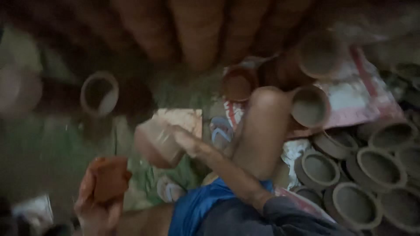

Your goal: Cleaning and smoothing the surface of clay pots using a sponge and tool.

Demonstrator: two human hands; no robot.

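Nearby, grey clay pots (375, 165), possibly unfired, blurred sandals (221, 132)

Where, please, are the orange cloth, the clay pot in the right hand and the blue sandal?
orange cloth (107, 178), head view, middle of the cloth.
clay pot (154, 143), head view, its rounded side.
blue sandal (220, 133), head view, its strap.

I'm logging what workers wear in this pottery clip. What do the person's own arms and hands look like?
Both hands are bare: no gloves, rings or watch that the blurred picture shows. The right hand extends from a bare forearm, with a dark grey sleeve pushed up near the elbow. The left hand shows no sleeve.
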